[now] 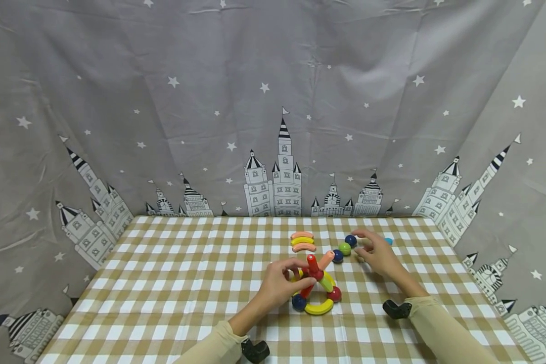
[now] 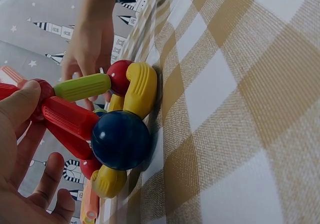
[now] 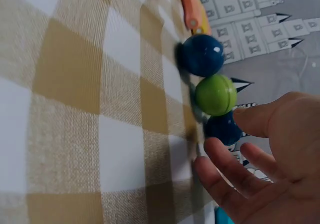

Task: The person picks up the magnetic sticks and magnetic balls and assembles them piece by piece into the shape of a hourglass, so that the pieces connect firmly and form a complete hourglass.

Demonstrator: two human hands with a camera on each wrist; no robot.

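One side pinches, the other is poised

In the lower part of the head view, just right of centre, a multicoloured plastic frame of rods and balls (image 1: pixel 326 284) is over the bench (image 1: pixel 164 299). The left hand (image 1: pixel 276 284) pinches its glossy red top ball (image 2: pixel 46 89) between thumb and fingers. The right hand (image 1: pixel 379 254) is beside a glossy dark-blue far ball (image 1: pixel 350 240), in line with a seamed light-green ball (image 1: pixel 344 248) and a glossy dark-blue near ball (image 1: pixel 337 256). Its fingers are spread, loosely bent, gripping nothing; I cannot tell whether one touches the far ball. I take this as steadying the frame while fetching a ball; the next move seems to call for a pinch on the far ball without jolting the frame.
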